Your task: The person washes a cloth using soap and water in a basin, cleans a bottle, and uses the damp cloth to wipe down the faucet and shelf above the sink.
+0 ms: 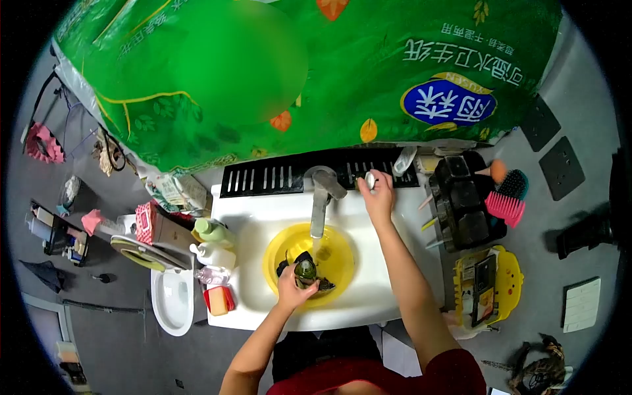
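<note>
My left hand [294, 291] is closed around a glossy dark green rounded object [305, 270] over the yellow basin [272, 253]. Its exact kind is unclear. Dark, cloth-like material [324, 284] lies in the basin beside and below it. The basin stands in a white sink [246, 296], under the metal faucet [318, 214]. At the sink's back ledge, right of the faucet, my right hand [379, 199] has its fingers closed on a small whitish round thing [370, 180]. A darker bit shows at its fingertips; the hand partly hides both.
A black slotted tray [260, 177] lies behind the faucet, below a big green toilet-paper pack [342, 72]. Pump bottles [214, 255] and a sponge [222, 300] line the sink's left edge. A black organizer [454, 204], pink brush [505, 209] and yellow basket [510, 280] stand right.
</note>
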Tool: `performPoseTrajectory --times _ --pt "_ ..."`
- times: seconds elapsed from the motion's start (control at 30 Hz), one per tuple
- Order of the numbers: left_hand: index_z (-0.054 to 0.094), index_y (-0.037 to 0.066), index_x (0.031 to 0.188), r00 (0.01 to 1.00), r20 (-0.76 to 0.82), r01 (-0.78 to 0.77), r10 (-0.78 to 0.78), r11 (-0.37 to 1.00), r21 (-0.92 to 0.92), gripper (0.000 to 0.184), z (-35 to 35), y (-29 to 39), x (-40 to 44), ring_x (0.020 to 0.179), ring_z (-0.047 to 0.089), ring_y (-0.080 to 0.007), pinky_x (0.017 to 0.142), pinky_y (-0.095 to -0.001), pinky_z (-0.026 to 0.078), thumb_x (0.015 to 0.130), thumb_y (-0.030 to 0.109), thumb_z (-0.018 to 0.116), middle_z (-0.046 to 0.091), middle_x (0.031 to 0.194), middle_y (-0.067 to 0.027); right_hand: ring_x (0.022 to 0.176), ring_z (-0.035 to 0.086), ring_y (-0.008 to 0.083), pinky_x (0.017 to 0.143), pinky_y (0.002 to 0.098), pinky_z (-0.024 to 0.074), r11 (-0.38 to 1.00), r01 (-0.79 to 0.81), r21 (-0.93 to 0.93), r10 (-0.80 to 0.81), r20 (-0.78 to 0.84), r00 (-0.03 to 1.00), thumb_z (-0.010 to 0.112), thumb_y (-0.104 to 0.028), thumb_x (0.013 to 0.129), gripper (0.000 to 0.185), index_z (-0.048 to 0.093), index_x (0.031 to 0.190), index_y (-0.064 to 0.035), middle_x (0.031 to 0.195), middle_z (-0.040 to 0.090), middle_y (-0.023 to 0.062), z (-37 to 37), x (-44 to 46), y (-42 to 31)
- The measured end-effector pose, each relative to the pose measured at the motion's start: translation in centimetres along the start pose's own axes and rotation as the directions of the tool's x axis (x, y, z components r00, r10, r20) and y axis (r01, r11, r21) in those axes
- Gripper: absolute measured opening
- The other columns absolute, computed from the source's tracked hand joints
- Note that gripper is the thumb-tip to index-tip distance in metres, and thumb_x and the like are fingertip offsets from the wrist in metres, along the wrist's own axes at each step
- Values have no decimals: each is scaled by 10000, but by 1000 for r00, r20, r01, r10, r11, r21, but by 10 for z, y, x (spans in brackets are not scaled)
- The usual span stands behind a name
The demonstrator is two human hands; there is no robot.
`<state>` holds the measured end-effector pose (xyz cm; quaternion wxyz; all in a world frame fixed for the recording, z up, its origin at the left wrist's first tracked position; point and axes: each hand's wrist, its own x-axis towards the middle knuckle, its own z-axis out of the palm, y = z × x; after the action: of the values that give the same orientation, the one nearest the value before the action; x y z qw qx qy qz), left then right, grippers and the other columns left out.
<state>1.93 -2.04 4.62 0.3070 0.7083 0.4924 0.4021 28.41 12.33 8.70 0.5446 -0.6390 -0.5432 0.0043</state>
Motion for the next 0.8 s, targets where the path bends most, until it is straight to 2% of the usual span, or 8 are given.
performPoseTrajectory --times 0.03,0.1,0.2,0.3,0.47,0.5,0.57,0.8 --pt "559 25 932 1000 -17 15 -15 1000 10 483 -2 -4 -3 777 555 -325 682 -365 455 545 246 747 575 836 -159 805 561 215 693 295 465 980 22 197 -28 32 999 690 -146 707 370 548 1029 -35 976 506 81 -1 -8 -13" --pt "560 26 933 999 -38 36 -34 999 31 484 -8 -6 -8 780 553 -322 681 -364 455 544 245 746 576 832 -153 814 535 105 718 229 447 690 -225 688 47 267 963 637 -63 760 307 530 1042 -9 965 488 36 16 -25 -28" --pt "561 32 937 998 -36 52 -49 993 105 485 -17 -9 -12 787 557 -318 690 -362 458 544 250 742 582 840 -138 825 559 131 725 243 454 712 -348 609 78 425 902 648 -98 762 322 528 1041 5 959 501 42 30 -38 -45" --pt "561 35 941 996 -34 77 -77 997 22 481 -23 -16 -17 792 565 -311 697 -359 461 549 253 738 585 850 -136 834 562 144 725 250 460 821 -329 467 87 467 880 662 -129 760 322 539 1025 7 961 510 47 45 -65 -36" --pt "553 45 975 990 6 138 -138 990 -13 482 -37 -17 -16 800 579 -292 700 -342 469 569 239 725 586 884 -136 898 537 151 755 260 452 745 -409 527 107 512 853 673 -147 751 325 556 1019 -5 999 484 61 24 -117 -65" --pt "547 45 992 990 24 137 -137 990 -25 493 -39 -18 -15 815 581 -290 707 -340 470 573 238 722 584 900 -136 948 536 212 778 292 449 919 -199 341 -23 551 834 701 -148 701 437 518 1078 -25 1033 495 91 11 -121 -74" --pt "548 49 982 998 -28 60 -59 998 14 481 -43 -19 -13 799 577 -295 698 -342 472 568 228 714 583 898 -131 973 523 293 801 346 441 973 -73 218 -78 609 789 704 -148 660 561 454 1153 -51 1058 508 134 -6 -128 -90" --pt "553 93 974 974 225 -81 16 956 281 495 -67 -11 -5 769 566 -294 632 -378 475 529 261 692 556 834 -115 965 505 336 834 380 420 971 149 185 -234 843 484 681 -106 646 584 427 1170 -60 1039 529 155 -29 -129 -122"
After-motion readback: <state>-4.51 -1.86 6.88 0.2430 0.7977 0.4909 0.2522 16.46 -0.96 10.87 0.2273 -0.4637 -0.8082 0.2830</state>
